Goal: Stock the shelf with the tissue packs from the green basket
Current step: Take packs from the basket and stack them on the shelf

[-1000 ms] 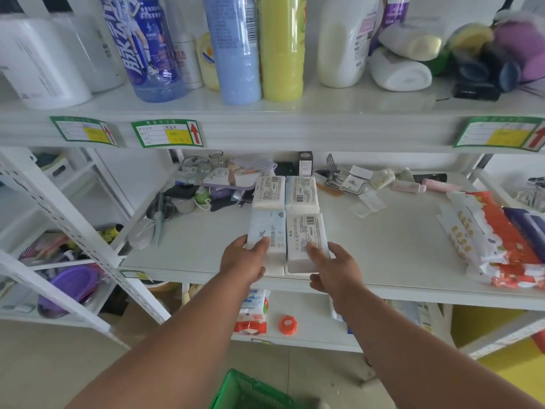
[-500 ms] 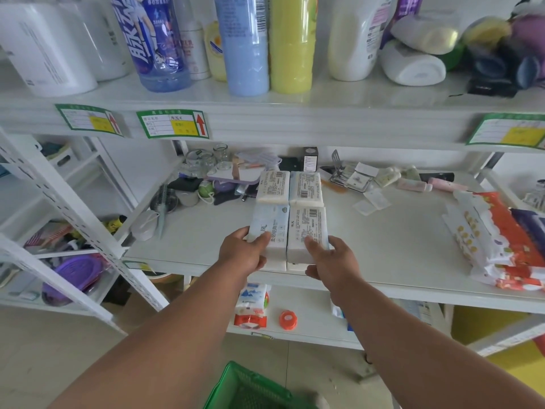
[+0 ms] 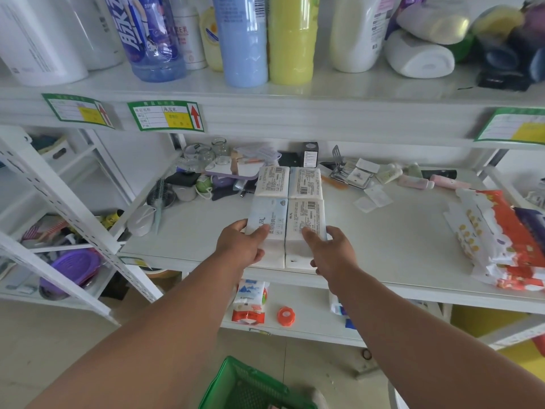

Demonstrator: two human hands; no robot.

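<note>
The left hand rests on the near-left tissue pack, thumb on top and fingers curled loosely round its left edge. The right hand lies on the near-right tissue pack in the same manner, thumb laid over its top, fingers at its right edge. Both packs lie flat on the shelf, touching side by side. Just beyond the fingertips two more tissue packs lie against them. Below the forearms stands the green basket.
</note>
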